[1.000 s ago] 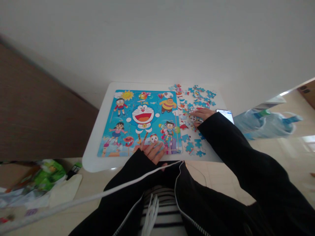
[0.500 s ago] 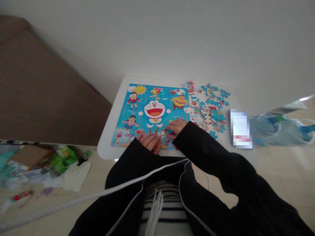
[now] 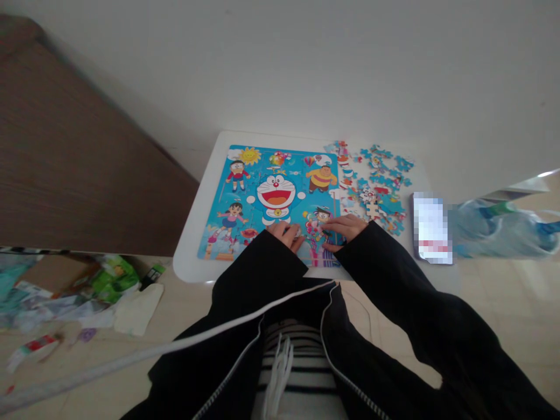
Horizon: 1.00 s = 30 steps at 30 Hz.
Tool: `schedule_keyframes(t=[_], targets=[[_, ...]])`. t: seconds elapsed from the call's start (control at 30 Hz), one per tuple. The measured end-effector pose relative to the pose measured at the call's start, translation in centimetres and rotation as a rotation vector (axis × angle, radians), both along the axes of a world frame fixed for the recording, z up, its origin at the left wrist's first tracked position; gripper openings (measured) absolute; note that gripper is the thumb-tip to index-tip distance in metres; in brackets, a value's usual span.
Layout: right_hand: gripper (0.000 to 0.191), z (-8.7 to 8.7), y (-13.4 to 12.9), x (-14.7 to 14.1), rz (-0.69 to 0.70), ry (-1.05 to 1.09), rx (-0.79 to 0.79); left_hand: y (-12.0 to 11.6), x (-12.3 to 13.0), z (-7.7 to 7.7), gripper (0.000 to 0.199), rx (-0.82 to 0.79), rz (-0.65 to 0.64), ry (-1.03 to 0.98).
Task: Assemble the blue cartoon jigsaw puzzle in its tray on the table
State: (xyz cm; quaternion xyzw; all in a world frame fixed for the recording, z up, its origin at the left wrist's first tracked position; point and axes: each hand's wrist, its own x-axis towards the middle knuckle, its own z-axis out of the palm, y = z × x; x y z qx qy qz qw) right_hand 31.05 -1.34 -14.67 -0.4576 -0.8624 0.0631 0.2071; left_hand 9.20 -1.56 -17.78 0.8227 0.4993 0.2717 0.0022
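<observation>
A blue cartoon puzzle board (image 3: 223,198), with a big blue-and-white cat figure at its middle, lies on a small white table. My left hand (image 3: 287,234) rests over the lower middle of the board, just below the cat figure, its fingers curled; whatever is under them is hidden. Over the lower right part of the board is my right hand (image 3: 344,228), thumb and fingers bent toward each other beside the figure there. What lies between them is too small to tell. Loose puzzle pieces (image 3: 380,189) are heaped to the right of the board.
The white table (image 3: 192,245) stands against a wall. A phone (image 3: 431,227) lies near its right edge, with a plastic bag of bottles (image 3: 503,227) beyond. At the left are a brown wooden panel (image 3: 87,151) and bags and a box (image 3: 56,274) on the floor.
Both hands have moved right across the board, the left one to below the cat figure, the right one to the lower right corner area. The view has shifted slightly.
</observation>
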Motion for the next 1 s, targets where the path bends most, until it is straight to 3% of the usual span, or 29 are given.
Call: schedule_keyframes(t=[0.13, 0.4, 0.6, 0.73, 1.0], targets=[[0.032, 0.0, 0.0, -0.1, 0.007, 0.047, -0.007, 0.4, 0.1, 0.2, 0.032, -0.029, -0.018, 0.018], [0.029, 0.3, 0.1, 0.2, 0.093, 0.141, -0.035, 1.1, -0.4, -1.5, 0.03, 0.075, -0.063, -0.109], [0.028, 0.7, 0.0, 0.3, 0.084, 0.172, -0.058, 0.7, -2.0, 0.5, 0.033, -0.012, -0.146, -0.067], [0.028, 0.8, 0.1, 0.1, 0.086, 0.177, -0.049, 0.2, -2.8, 1.4, 0.029, -0.019, -0.125, -0.08], [0.037, 1.0, -0.5, -1.3, -0.037, 0.029, -0.045, -1.1, -0.3, 1.4, 0.025, -0.011, -0.072, -0.098]])
